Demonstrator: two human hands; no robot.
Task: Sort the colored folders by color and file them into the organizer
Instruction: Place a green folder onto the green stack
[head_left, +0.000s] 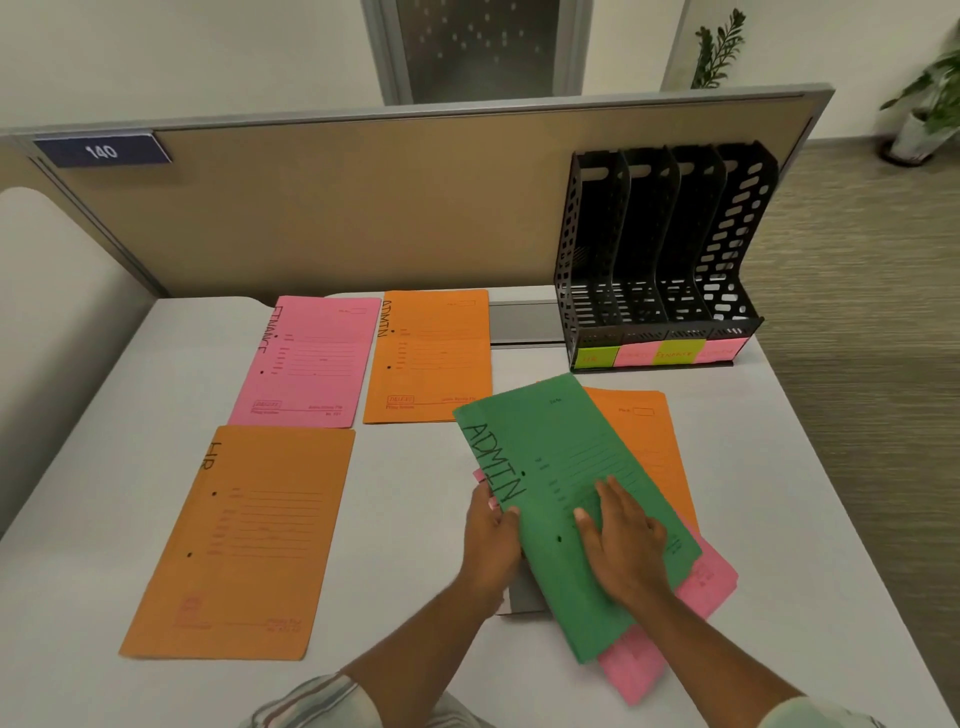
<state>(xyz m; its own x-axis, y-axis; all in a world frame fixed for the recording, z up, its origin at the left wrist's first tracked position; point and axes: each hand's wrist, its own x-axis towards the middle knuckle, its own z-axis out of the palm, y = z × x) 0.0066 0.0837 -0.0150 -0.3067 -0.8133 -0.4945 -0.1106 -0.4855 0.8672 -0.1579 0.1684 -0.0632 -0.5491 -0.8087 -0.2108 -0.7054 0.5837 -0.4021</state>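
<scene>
A green folder (550, 462) marked ADMIN lies tilted on top of a loose pile at the right front. My left hand (491, 535) grips its left edge. My right hand (621, 540) rests flat on its cover, fingers spread. Under it show an orange folder (649, 441) and a pink folder (691, 608). Three folders lie apart on the table: a pink one (311, 364) marked FINANCE, an orange one (428, 358) marked ADMIN, and a bigger-looking orange one (244, 540) marked HR at the front left. The black organizer (660, 249) stands at the back right, its slots empty.
Coloured sticky labels (660, 354) line the organizer's base. A tan partition (363, 208) with a "140" plate closes the table's far side. The white table (805, 493) ends at the right above carpet. Potted plants (930, 109) stand at the far right.
</scene>
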